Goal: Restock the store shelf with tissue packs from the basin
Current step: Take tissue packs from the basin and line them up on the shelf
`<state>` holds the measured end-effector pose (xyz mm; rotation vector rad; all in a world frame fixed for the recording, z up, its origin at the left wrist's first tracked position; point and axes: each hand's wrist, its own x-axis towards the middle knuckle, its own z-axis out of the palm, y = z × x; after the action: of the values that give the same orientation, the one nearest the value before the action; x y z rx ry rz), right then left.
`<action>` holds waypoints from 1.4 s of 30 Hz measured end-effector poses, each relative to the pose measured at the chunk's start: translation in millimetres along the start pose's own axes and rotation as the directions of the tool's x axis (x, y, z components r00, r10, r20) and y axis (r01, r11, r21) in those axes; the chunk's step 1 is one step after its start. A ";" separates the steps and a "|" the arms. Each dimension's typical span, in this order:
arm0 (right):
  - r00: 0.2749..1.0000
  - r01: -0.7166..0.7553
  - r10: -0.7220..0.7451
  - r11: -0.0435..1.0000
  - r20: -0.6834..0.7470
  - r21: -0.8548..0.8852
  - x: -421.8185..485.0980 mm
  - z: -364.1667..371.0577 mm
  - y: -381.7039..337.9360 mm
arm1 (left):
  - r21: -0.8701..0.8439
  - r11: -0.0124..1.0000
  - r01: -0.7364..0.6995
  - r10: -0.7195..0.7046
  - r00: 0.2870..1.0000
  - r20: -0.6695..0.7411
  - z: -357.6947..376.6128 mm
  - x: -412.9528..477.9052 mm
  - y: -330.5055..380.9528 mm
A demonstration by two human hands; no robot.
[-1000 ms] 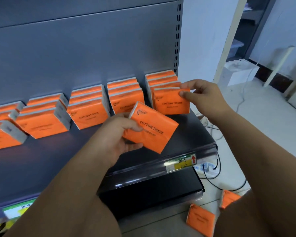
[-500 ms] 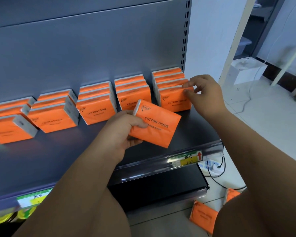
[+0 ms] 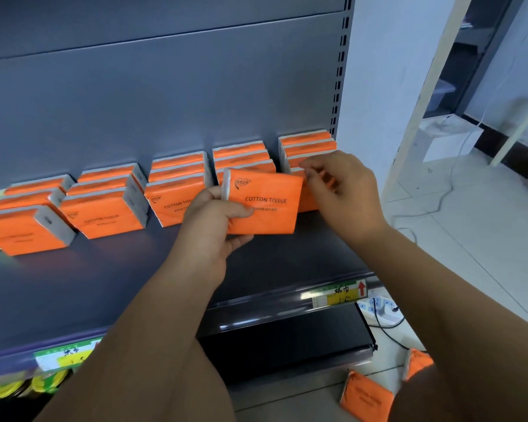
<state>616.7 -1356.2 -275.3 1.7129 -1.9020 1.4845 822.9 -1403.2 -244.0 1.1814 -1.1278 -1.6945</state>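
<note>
My left hand (image 3: 211, 226) grips an orange "COTTON TISSUE" pack (image 3: 265, 205) by its left edge and holds it upright, just in front of the row of packs (image 3: 241, 150) second from the right. My right hand (image 3: 345, 190) hovers in front of the rightmost row (image 3: 305, 140), its fingers loosely curled and its fingertips close to the held pack's top right corner. It holds nothing. Several rows of the same orange packs stand along the back of the grey shelf (image 3: 104, 284). The basin is out of view.
Two loose orange packs (image 3: 366, 397) (image 3: 418, 362) lie on the floor at the lower right, beside a white power strip (image 3: 381, 309) with black cables. A yellow price label (image 3: 342, 295) sits on the shelf's front rail. A darker lower shelf (image 3: 287, 345) juts out below.
My left hand has raised the pack, turned it upright and carried it back toward the rows. My right hand has come off the rightmost front pack and shifted slightly left.
</note>
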 end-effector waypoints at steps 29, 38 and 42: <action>0.911 -0.365 0.333 0.926 0.242 0.096 -27.6 45.7 -45.8 | 0.195 0.981 0.007 0.026 0.986 -0.166 4.7 28.8 -14.9; 0.907 -0.369 0.343 0.927 0.244 0.070 -26.0 46.3 -43.2 | 0.253 0.967 0.035 0.002 0.989 -0.145 10.0 24.4 -10.1; 0.903 -0.368 0.341 0.928 0.262 0.060 -26.2 46.4 -42.0 | 0.279 0.960 0.030 0.010 0.990 -0.141 10.8 23.6 -9.2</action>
<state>681.2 -1366.8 -293.4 1.7357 -2.4153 1.5792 805.2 -1419.5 -257.3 1.4596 -1.3045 -1.4643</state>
